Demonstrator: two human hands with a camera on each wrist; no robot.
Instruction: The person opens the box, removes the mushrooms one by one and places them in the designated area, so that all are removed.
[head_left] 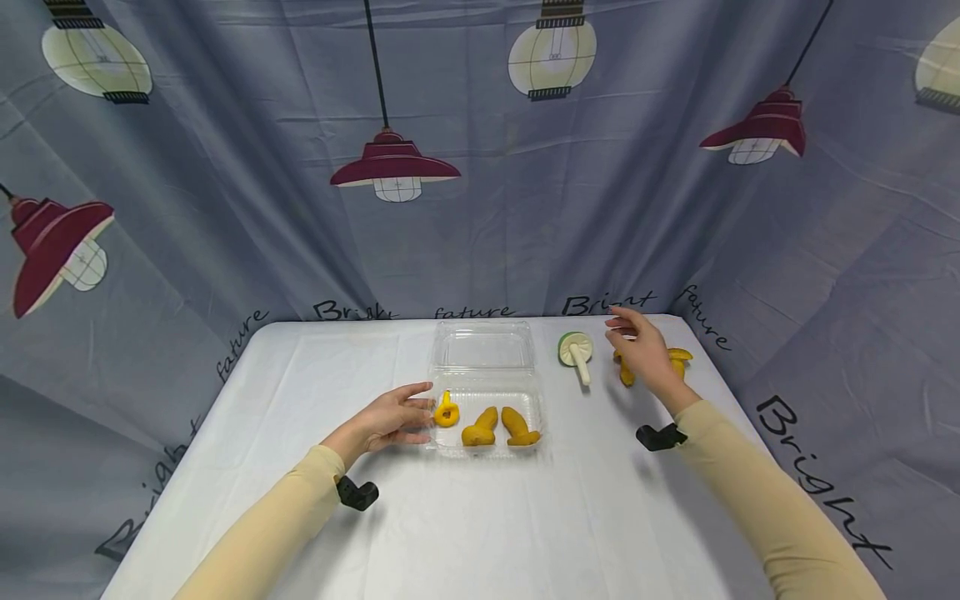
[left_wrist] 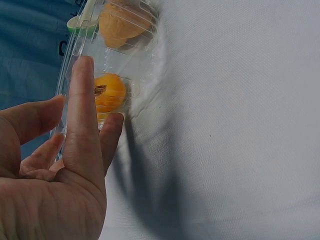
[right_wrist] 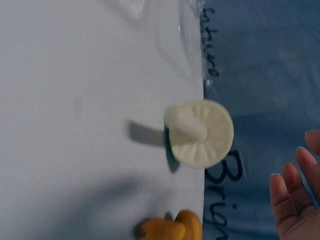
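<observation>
A clear plastic clamshell box (head_left: 483,348) lies with its lid folded back. In its tray are two brownish-yellow toy mushrooms (head_left: 480,427) and a brighter yellow piece (head_left: 446,410) with a dark hollow. My left hand (head_left: 392,419) is at the box's left side, fingers extended right by its wall; the left wrist view shows the fingers (left_wrist: 81,110) overlapping the clear plastic. Over the table's far right, my right hand (head_left: 636,343) has its fingers loosely spread and nothing in them. It partly hides yellow mushrooms (head_left: 679,358) beneath it. Left of it lies a green-capped mushroom (head_left: 576,352), pale gills and stem showing.
White cloth covers the table (head_left: 480,525). A grey-blue curtain (head_left: 480,242) printed with lamps and lettering hangs right behind the far edge and along both sides. Black wrist mounts (head_left: 358,493) stick out from both sleeves.
</observation>
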